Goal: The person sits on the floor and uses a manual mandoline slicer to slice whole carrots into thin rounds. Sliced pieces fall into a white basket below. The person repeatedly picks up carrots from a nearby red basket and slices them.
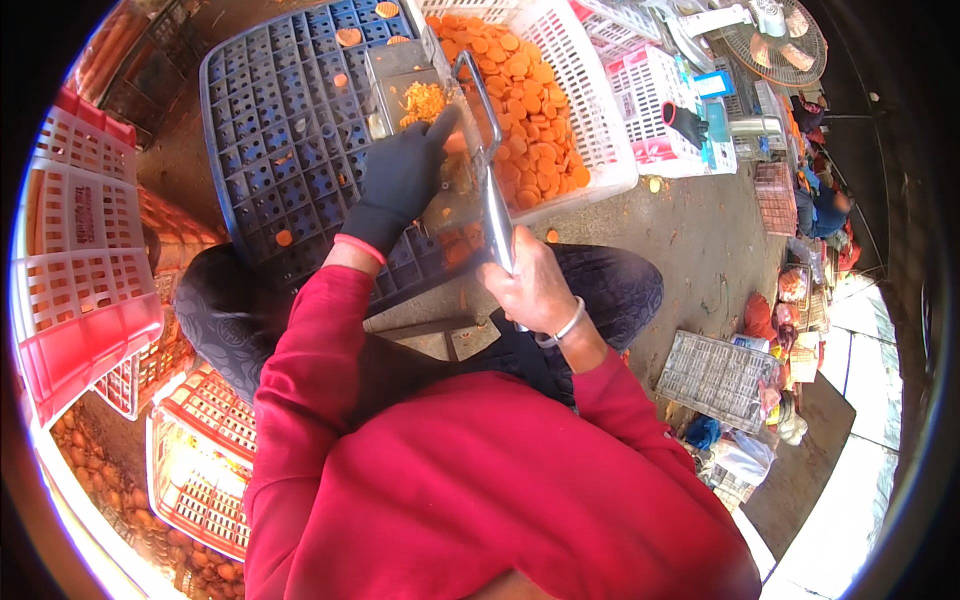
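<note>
My left hand (405, 176), in a dark glove with a red cuff, reaches over a metal slicer (450, 202). Its fingertips are beside an orange piece, probably carrot (455, 141); whether they grip it is hidden. My bare right hand (531, 281) is closed around the shiny metal handle (496, 214) of the slicer, whose bent bar rises in front. Small orange scraps (422, 103) lie on the slicer's metal plate, left of the bar. Round orange carrot slices (525, 97) fill much of the white plastic crate (592, 82) on the slicer's far right side.
The slicer rests over an upturned blue plastic crate (277, 112) with stray slices on it. Red and white crates (90, 217) stack at the left. A dark glove (684, 124) lies on a crate at the upper right, near a fan (776, 41). A person (821, 210) sits far right.
</note>
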